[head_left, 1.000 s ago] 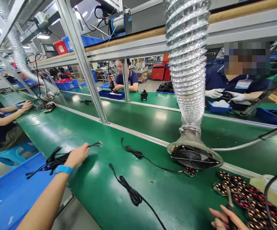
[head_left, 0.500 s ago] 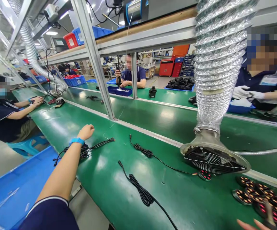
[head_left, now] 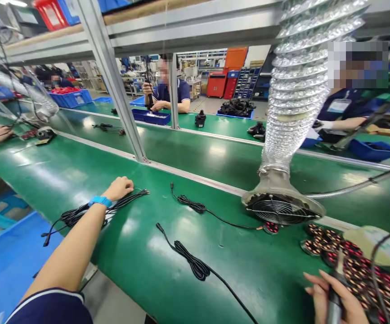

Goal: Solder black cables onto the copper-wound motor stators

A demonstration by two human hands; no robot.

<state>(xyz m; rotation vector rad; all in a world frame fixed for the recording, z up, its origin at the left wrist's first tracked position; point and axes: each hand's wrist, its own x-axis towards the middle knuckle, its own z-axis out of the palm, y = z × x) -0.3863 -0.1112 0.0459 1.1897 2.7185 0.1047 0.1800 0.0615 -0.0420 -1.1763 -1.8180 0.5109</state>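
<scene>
Now, in the head view, the left hand (head_left: 119,188) has closed in on the stripped ends of the cable bundle (head_left: 75,215). Half a second ago it hovered further back from those tips; now its curled fingers are just beside them. The bundle passes under the wrist, and its connectors stick out past the bench edge, on the near side of that hand, over the blue bin (head_left: 9,270). A thin strand (head_left: 138,189) shows beside the fingertips, where a longer length of it was visible before. Whether the fingers pinch it or a cable end, the picture does not settle.

The right hand (head_left: 350,299), then only fingertips at the lower edge, has come well into view, partly because the camera has turned. It is wrapped around a pen-shaped tool (head_left: 335,301), whose tip points away from the person, toward the round coil parts (head_left: 329,236) just beyond that grip; contact there cannot be told.

Between the hands, a coiled cable (head_left: 195,265) and a second cable (head_left: 196,206) lie as they did, the latter leading to a coil part under the fan hood (head_left: 275,209). For the work, this seems to mean attention is on the bundle's tips, with the tool kept ready.
</scene>
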